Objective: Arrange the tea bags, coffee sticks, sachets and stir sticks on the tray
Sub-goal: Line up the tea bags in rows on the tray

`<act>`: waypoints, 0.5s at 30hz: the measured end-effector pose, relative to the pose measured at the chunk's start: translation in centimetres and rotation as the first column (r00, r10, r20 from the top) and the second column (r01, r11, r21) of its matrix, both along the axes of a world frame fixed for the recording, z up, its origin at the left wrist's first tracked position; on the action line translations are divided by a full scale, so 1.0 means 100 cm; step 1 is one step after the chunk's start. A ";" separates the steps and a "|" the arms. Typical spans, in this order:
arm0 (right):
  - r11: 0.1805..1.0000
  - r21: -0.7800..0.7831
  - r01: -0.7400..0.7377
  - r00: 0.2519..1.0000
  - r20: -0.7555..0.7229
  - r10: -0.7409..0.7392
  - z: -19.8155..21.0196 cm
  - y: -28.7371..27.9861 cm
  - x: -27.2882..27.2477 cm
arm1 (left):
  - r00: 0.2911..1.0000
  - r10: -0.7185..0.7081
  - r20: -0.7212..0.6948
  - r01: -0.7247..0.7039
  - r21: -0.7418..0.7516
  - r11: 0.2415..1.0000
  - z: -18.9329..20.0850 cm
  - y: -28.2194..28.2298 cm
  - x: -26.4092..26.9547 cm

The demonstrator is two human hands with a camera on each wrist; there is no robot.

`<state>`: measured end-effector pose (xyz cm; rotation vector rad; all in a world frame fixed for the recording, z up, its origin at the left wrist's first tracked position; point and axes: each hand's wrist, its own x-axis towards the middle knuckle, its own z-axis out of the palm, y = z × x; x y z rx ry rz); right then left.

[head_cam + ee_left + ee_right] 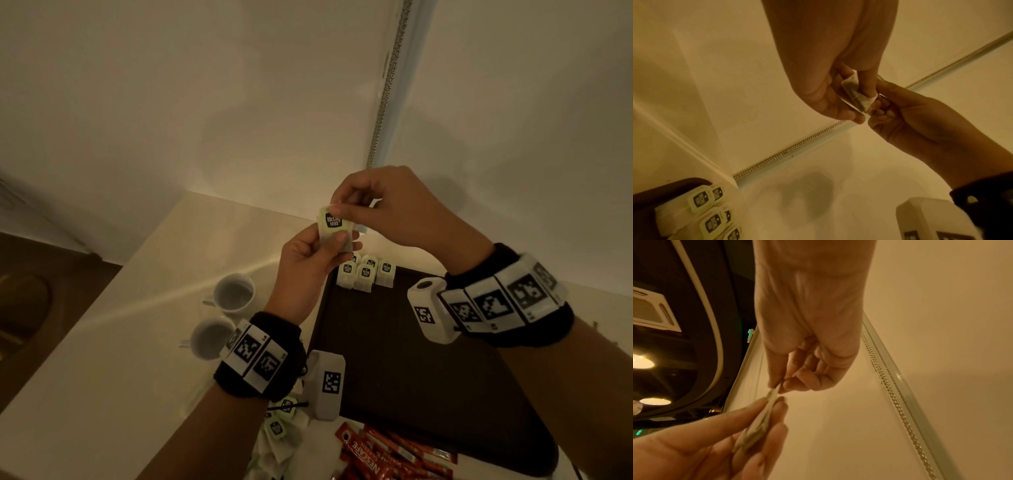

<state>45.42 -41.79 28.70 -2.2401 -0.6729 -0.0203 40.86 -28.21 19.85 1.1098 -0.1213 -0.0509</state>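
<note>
A pale bench [137, 308] set against a cream wall is being viewed from the head camera under dim, warm light. A dark tray [411, 377] is lying on it, with a cluster of tea bags [364, 275] lined up at its far left corner. A single tea bag [334, 229] is being held above that corner: its lower part is being gripped by the left hand [308, 260] between thumb and fingers, while its top edge is being pinched by the right hand [387, 209]. Two white cups [234, 291] are standing left of the tray. Loose tea bags [277, 425] and red coffee sticks [383, 455] are lying on the bench at the near edge.

Left wrist view: the tea bag [856, 95] is being seen edge-on, clamped by the left hand [828, 84]; the right hand [906, 116] is closing on its far end. The tray's tea bags [709, 211] are showing lower left.

Right wrist view: the tea bag [760, 421] is being pinched at its tip by the right hand [807, 353] in a narrow grip, and held lower down by the left hand [715, 443] between thumb and fingers. Ceiling lamps [643, 363] are glowing at left.
</note>
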 end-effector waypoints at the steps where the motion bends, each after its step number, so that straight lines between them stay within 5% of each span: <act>1: 0.999 0.041 0.011 1.000 -0.008 -0.011 -0.001 -0.002 -0.001 | 1.000 0.004 0.004 -0.004 0.005 1.000 -0.001 0.000 0.000; 7: 0.971 0.230 0.065 0.987 -0.160 -0.028 -0.006 -0.013 -0.002 | 0.999 0.036 0.020 -0.036 0.021 0.999 -0.009 -0.001 0.000; 15: 0.971 0.218 0.102 0.975 -0.217 -0.054 -0.023 -0.030 0.001 | 0.997 0.023 -0.073 -0.014 0.118 0.993 -0.020 0.003 -0.005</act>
